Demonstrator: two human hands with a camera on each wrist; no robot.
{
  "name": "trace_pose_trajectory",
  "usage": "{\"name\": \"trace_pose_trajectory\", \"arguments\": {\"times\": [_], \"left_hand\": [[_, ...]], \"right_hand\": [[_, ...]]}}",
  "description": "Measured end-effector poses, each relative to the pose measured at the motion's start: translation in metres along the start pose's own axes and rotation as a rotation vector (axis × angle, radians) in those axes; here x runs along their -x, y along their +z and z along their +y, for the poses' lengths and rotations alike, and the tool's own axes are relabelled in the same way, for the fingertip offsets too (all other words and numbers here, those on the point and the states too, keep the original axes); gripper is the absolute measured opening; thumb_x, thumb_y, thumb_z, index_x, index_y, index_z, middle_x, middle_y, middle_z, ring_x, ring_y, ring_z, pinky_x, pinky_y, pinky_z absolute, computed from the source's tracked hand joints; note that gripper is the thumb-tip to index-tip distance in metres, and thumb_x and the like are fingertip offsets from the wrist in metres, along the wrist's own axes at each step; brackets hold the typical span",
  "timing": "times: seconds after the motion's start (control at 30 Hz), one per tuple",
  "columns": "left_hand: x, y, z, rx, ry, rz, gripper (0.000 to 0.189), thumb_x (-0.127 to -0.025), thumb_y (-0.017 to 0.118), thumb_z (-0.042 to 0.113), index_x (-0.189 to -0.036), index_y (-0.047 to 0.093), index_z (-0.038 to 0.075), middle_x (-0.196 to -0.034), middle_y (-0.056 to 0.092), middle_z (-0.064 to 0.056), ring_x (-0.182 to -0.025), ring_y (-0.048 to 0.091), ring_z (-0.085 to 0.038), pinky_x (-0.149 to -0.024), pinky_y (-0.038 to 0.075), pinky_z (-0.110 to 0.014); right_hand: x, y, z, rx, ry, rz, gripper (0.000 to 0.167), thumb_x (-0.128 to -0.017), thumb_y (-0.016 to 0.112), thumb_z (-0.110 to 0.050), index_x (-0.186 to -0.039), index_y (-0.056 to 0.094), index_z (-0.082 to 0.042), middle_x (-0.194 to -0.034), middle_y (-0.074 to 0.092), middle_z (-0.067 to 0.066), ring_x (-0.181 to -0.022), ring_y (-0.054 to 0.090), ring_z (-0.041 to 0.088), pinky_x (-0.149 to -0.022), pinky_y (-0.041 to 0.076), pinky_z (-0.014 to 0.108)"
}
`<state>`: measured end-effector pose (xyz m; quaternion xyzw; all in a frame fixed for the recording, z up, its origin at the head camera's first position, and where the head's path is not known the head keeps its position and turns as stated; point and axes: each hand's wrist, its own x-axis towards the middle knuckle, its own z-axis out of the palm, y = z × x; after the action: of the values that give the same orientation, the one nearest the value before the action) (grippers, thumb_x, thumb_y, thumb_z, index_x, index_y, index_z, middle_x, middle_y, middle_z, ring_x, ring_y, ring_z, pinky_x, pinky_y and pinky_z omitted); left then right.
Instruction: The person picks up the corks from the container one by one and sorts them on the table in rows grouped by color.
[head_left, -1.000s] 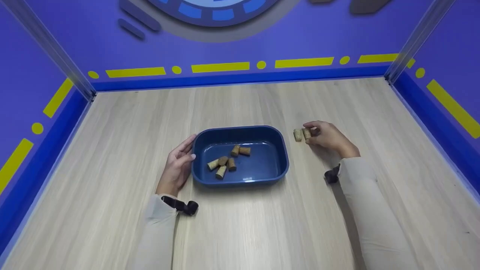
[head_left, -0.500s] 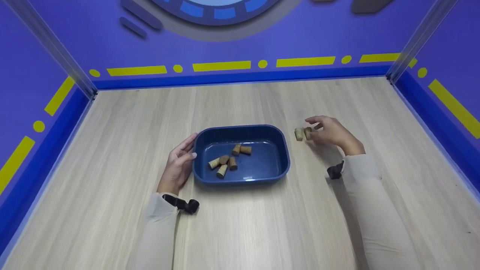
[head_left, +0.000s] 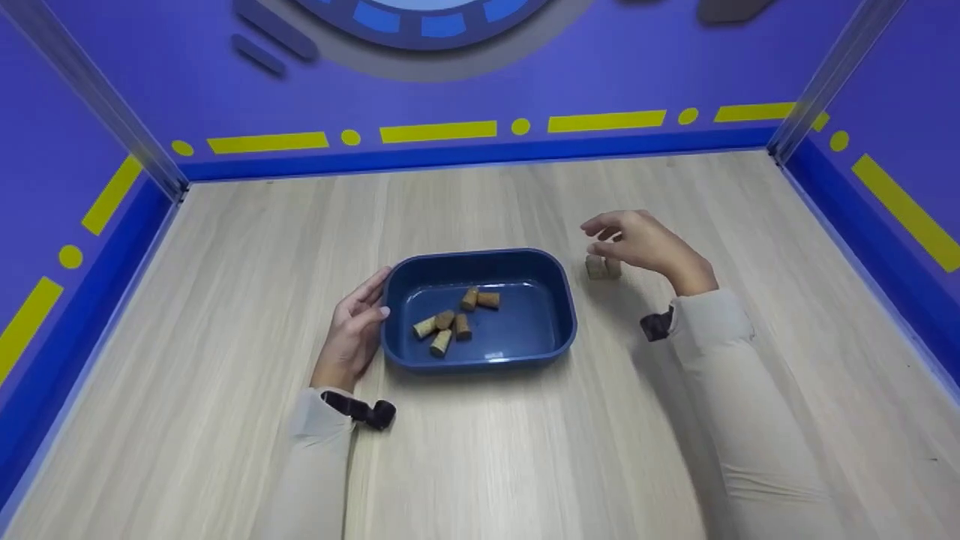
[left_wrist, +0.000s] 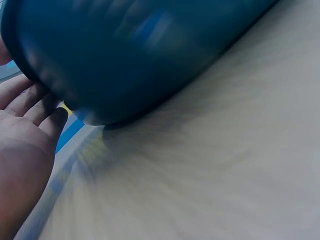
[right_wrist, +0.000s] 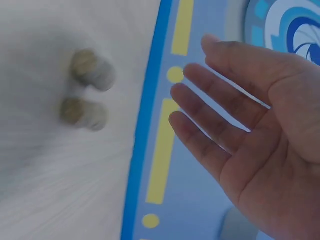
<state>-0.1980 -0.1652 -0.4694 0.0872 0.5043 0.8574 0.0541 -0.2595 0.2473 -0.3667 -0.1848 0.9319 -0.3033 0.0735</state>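
Broad tabletop around tray's rim

- Pale wood-grain table, beneath and around the grip of the left hand.
- Purple back wall, beyond the grip, bearing yellow dashes over a blue band.
- Round blue emblem, higher beyond the grip.
- Left metal post, beyond and left of the grip.
- Right metal post, beyond and well right.
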Motion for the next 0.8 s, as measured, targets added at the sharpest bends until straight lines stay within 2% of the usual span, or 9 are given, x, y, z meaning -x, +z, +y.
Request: {"name": "trace_pose_trajectory", "arguments": {"times": [0.13,0.33,0.57,0.8], "left_hand": [[0.0,0.0,0.0,0.006,0.004,-0.002,0.067,-0.081,0.039,-0.017,-0.146,0.022,-0.014,-0.152,0.035,-0.022,-0.128,0.047,-0.013,-0.103,0.042,-0.022],[0.0,0.0,-0.002,0.001,0.007,-0.001,0.067,-0.081,0.04,-0.017,-0.145,0.022,-0.015,-0.152,0.033,-0.023,-0.128,0.047,-0.015,-0.103,0.042,-0.022],[-0.001,-0.003,-0.003,0.003,0.016,0.0,0.067,-0.081,0.041,-0.017,-0.145,0.022,-0.015,-0.151,0.036,-0.022,-0.128,0.047,-0.015,-0.103,0.042,-0.022],[-0.001,-0.002,-0.002,0.0,0.007,0.006,0.067,-0.08,0.041,-0.017,-0.145,0.023,-0.015,-0.152,0.032,-0.024,-0.128,0.047,-0.015,-0.103,0.042,-0.022]], "right_hand": [[-0.007,0.0,-0.02,-0.003,-0.031,-0.038,0.034,-0.09,0.064,-0.014,-0.123,0.064,-0.004,-0.115,0.068,0.016,-0.107,0.062,0.03,-0.094,0.048,0.047],[-0.016,0.003,-0.049,0.027,-0.082,-0.116,0.034,-0.091,0.063,-0.014,-0.124,0.064,-0.008,-0.118,0.068,0.011,-0.109,0.062,0.027,-0.096,0.049,0.046],[-0.029,0.01,-0.08,0.078,-0.192,-0.197,0.033,-0.091,0.063,-0.014,-0.123,0.065,-0.005,-0.117,0.068,0.012,-0.109,0.063,0.028,-0.092,0.052,0.043],[-0.042,0.025,-0.104,0.063,-0.263,-0.3,0.034,-0.089,0.065,-0.01,-0.121,0.065,-0.001,-0.118,0.068,0.016,-0.106,0.065,0.029,-0.092,0.052,0.041]]}}
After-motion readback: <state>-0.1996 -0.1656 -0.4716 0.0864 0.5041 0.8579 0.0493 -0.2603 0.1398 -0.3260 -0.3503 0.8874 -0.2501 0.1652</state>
